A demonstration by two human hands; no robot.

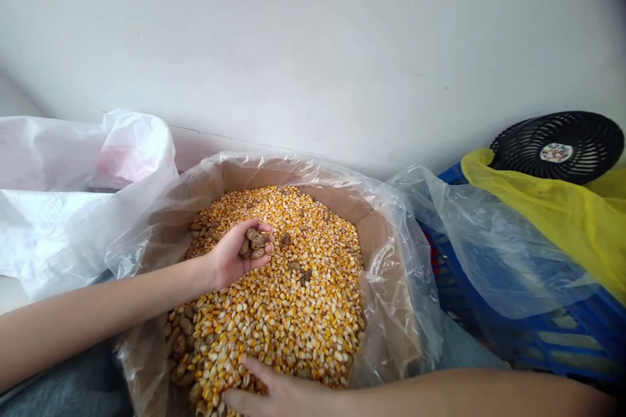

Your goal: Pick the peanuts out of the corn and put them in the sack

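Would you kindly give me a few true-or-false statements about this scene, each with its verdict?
The left hand cups peanuts in their shells: true.
The right hand is holding a black fan: false, it rests among the corn kernels.
The kernels lie in a cardboard box lined with clear plastic: true.
The yellow cloth is draped over a red crate: false, the crate is blue.

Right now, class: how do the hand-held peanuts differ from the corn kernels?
The peanuts are brown, ridged and larger; the corn kernels are yellow-orange and smoother. The peanuts sit cupped in the left hand; the kernels lie heaped in a cardboard box. Both are loose pieces.
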